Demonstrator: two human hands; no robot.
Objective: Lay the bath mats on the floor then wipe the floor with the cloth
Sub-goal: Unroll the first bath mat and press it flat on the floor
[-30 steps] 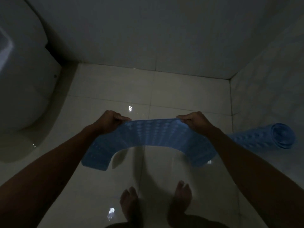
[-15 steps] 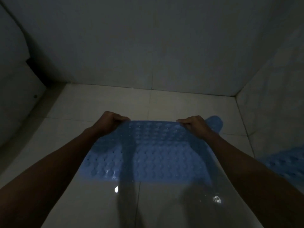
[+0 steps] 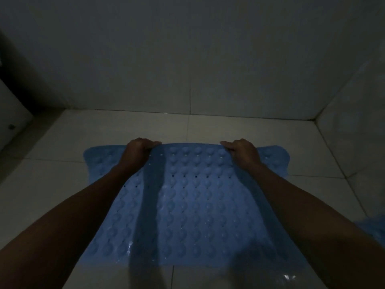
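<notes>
We see both hands pinching the far edge of the blue bath mat (image 3: 187,205): the left hand (image 3: 137,151) curled closed over the edge left of centre, the right hand (image 3: 243,152) closed over it right of centre, fingers (image 3: 227,145) pointing inward along the edge. Both forearms reach in from the bottom corners. The mat is spread out over the pale tiled floor (image 3: 145,126), bumpy side up, rows of round bumps and small holes visible. Its far corners stick out beyond each hand and look low against the tiles; the strip between the hands looks slightly raised, but we cannot tell for sure in this dim light. The near end runs to the bottom of the view, close to us. A second blue mat (image 3: 373,230) shows partly at the right edge, near the right forearm, beside the side wall (image 3: 354,122). The back wall (image 3: 187,55) is tiled. A white fixture (image 3: 12,113) sits at the left edge.
</notes>
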